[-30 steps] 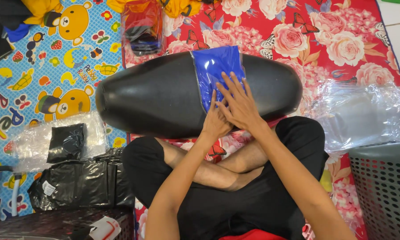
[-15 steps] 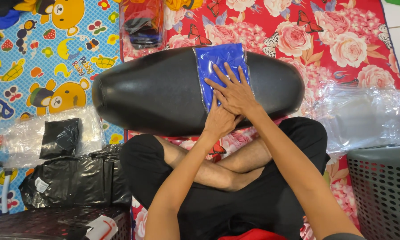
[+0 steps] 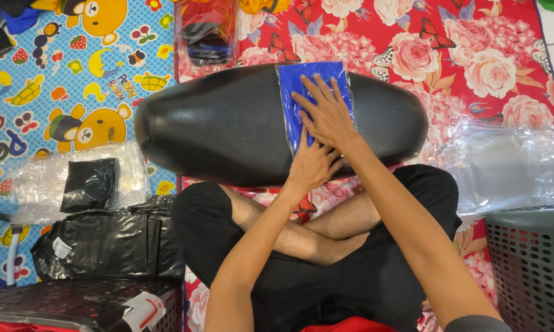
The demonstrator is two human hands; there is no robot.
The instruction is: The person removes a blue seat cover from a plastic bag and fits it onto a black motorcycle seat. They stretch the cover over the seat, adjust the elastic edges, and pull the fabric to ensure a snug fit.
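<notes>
While the black seat (image 3: 227,123) lies across the lap, long axis left to right, both hands press flat on its blue band (image 3: 301,80): right hand (image 3: 329,114) spread, left hand (image 3: 312,165) just below it.

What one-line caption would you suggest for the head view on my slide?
Both hands, left hand and right hand, press a blue packet flat onto a black seat.
</notes>
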